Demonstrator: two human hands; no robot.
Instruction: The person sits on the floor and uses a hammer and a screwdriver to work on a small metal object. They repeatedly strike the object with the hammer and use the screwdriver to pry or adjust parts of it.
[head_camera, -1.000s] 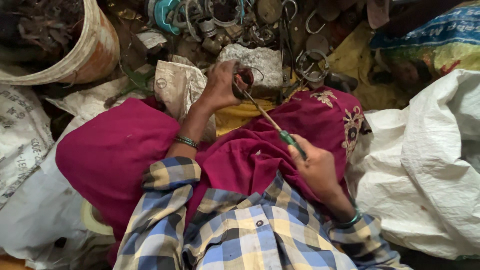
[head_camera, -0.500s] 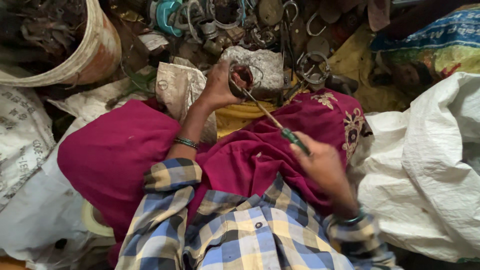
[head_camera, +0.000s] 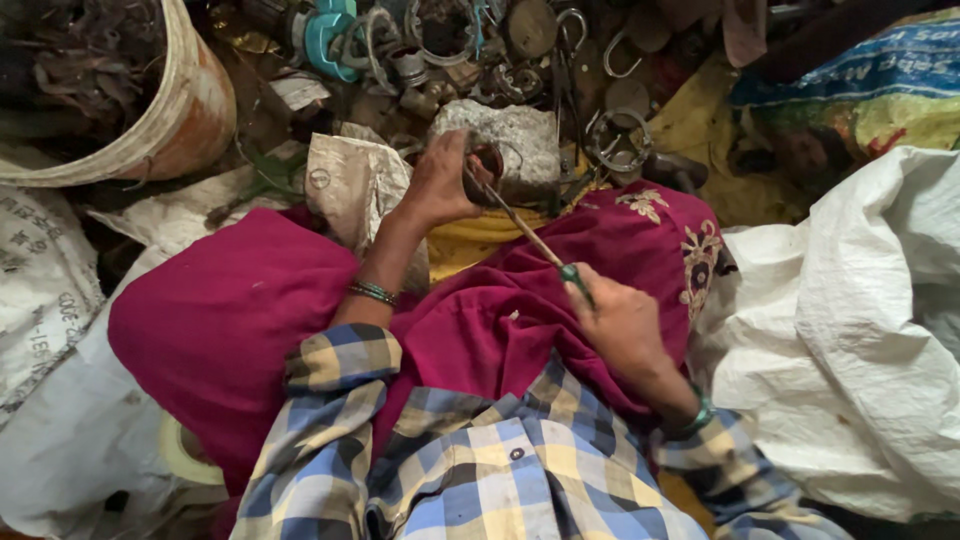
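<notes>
Over on the left a battered bucket (head_camera: 190, 110) sits full of tangled scrap, apart from the work. The left hand (head_camera: 440, 185) is closed around a small round metal part (head_camera: 487, 160), pressing it against a grey stone block (head_camera: 515, 140) just beyond the knees. From there a screwdriver (head_camera: 535, 240) slants down to the right hand (head_camera: 620, 320), which is clenched on its green handle, tip poking into the part. I'd worry about that tip: if it skids off the curved metal, it jabs straight into the gripping fingers. The part could also roll off the stone into the scrap pile (head_camera: 500, 50) behind.
</notes>
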